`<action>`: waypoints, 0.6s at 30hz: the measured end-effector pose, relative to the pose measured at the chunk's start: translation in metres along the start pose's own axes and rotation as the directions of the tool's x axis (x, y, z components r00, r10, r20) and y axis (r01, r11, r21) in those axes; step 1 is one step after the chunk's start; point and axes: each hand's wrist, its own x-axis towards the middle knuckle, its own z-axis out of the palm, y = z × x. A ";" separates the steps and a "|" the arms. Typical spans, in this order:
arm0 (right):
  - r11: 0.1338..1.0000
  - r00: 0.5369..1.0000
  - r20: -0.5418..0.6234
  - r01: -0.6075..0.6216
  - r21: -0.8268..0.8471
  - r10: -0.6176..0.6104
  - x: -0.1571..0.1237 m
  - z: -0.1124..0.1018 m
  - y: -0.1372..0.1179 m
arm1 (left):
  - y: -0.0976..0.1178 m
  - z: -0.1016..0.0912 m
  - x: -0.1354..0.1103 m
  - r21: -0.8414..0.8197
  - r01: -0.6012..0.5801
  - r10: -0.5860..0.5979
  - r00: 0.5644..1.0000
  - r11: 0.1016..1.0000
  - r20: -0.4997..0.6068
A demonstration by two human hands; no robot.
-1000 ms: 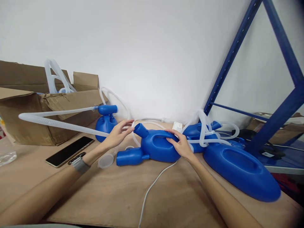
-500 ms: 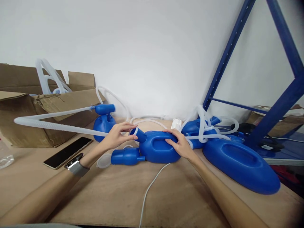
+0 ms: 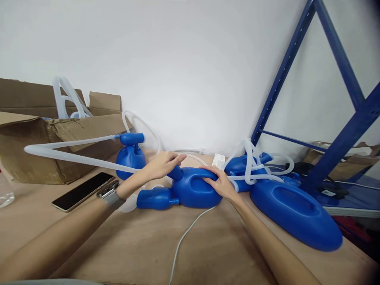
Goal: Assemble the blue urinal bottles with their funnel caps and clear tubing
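Observation:
A blue plastic urinal bottle [image 3: 196, 192] with a moulded handle lies on the table in front of me. My right hand [image 3: 219, 181] grips its upper right side, thumb at the handle recess. Over the bottle's short neck [image 3: 176, 173] lies my left hand [image 3: 164, 163], fingers stretched to the right; it hides the mouth. Just left of the bottle rests a blue funnel-like head [image 3: 154, 198] with a narrow spout. Its translucent cap [image 3: 129, 204] is partly behind my left wrist.
A cardboard box [image 3: 56, 158] stands left, a phone [image 3: 81, 191] before it. Another blue bottle [image 3: 130, 160] with a hose [image 3: 80, 157] sits beside the box. Right are a large blue bottle [image 3: 297, 213], tangled tubes [image 3: 249, 162] and a blue shelf frame [image 3: 282, 71]. A white cable [image 3: 181, 241] crosses the table.
My left hand has moved right and up from the rim of the neck, and now covers the mouth. My right hand stays on the bottle. The view has shifted slightly.

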 end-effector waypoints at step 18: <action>0.998 0.998 0.053 0.016 0.065 -0.019 0.000 -0.001 0.006 | -0.011 0.020 0.001 -0.546 -0.247 0.276 0.961 0.800 -0.031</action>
